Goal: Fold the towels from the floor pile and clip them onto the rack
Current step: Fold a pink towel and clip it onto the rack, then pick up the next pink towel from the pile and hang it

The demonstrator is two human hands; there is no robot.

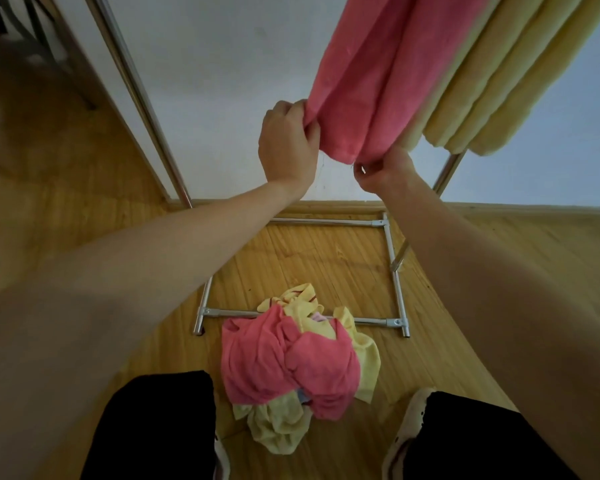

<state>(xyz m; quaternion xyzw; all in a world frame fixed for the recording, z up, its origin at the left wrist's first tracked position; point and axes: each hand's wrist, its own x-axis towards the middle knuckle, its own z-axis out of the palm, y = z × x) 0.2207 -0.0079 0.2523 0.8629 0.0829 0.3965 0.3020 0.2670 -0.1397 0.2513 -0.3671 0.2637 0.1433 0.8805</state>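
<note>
pink towel (371, 81) hem pinched between both hands' fingers (312, 131).

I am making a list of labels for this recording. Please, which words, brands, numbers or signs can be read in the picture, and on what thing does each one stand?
None can be read.
The pink towel gripped by the left hand and right hand: no print or tag visible.
The yellow towels on the rack and the floor pile: plain, apart from thin red stripes on one.
</note>
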